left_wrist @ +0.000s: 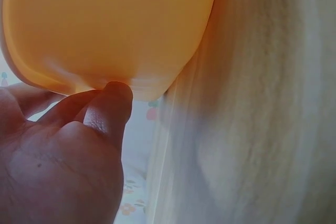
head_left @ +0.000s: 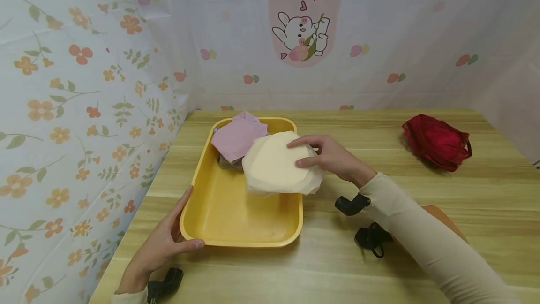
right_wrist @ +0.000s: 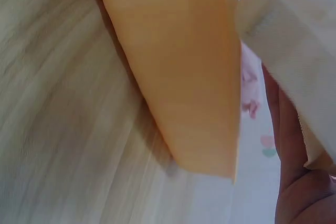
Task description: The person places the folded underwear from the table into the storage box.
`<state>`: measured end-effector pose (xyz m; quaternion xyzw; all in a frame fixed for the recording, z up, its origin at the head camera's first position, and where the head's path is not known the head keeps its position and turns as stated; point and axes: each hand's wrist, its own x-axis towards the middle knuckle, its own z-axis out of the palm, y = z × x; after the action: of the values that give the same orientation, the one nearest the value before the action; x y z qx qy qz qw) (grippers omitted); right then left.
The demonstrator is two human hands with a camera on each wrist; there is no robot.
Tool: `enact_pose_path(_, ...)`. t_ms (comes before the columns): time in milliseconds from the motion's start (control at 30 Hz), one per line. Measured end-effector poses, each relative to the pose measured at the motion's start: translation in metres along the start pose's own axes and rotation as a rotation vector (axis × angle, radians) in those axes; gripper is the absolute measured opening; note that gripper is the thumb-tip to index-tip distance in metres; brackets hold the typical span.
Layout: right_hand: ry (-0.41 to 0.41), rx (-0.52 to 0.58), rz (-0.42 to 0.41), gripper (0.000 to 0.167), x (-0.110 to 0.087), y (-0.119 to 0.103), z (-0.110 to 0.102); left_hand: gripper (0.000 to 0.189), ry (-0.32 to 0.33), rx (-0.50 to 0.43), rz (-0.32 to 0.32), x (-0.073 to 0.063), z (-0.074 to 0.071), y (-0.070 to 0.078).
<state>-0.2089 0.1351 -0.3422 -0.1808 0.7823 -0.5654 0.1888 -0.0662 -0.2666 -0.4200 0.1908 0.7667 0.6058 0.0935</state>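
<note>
- The left hand (head_left: 162, 243) rests at the near left corner of the yellow tray (head_left: 211, 215), thumb along the front rim and fingers up the left side, loosely spread and pressing rather than gripping. Its wrist is cut off at the bottom of the head view.
- From the left wrist view the thumb (left_wrist: 107, 108) touches the tray's (left_wrist: 105, 24) outer wall; the other fingers are out of that view and the picture is blurred.
- A black strap piece (head_left: 166, 283) sits at the left wrist, partly cut off.
- The right forearm in a cream sleeve (head_left: 430, 243) crosses the tabletop (head_left: 379, 266), hiding part of a brown object behind it that cannot be made out.
- The right hand (head_left: 333, 158) pinches the cream cloth (head_left: 278, 163) at its right edge, thumb under and fingers on top; the cloth hangs over the tray's right rim, half inside it.
- The right wrist view shows only a strip of the cloth (right_wrist: 294, 51), the tray's (right_wrist: 178, 77) side and a sliver of palm, all out of focus.
- A pink cloth (head_left: 238, 137) lies in the tray's far end on top of a greyish item that is mostly hidden.
- A red bundle (head_left: 436, 142) lies well apart, far right on the tabletop.
</note>
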Motion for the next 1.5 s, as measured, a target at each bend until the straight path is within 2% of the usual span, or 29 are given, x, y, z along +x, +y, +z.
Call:
enact_pose_path(133,-0.015,-0.029,-0.003,0.045,0.004,-0.001,0.011,0.109,0.003,-0.007,-0.001,0.0,0.001,-0.001)
enact_pose_path(433,-0.124,-0.11,-0.047,0.043,0.015,-0.003,0.036,0.109,0.005,-0.009,0.004,0.0,0.0,-0.003)
enact_pose_path(600,-0.175,-0.155,-0.035,0.043,0.017,-0.006,0.05,0.11,0.008,-0.005,0.007,0.002,0.0,-0.003)
enact_pose_path(1033,-0.199,-0.29,0.015,0.045,0.021,-0.014,0.079,0.11,0.006,-0.015,0.001,0.0,-0.001,-0.004)
enact_pose_path(1500,-0.243,-0.475,0.061,0.048,0.035,-0.036,0.089,0.11,-0.006,-0.013,0.018,0.001,-0.002,-0.004)
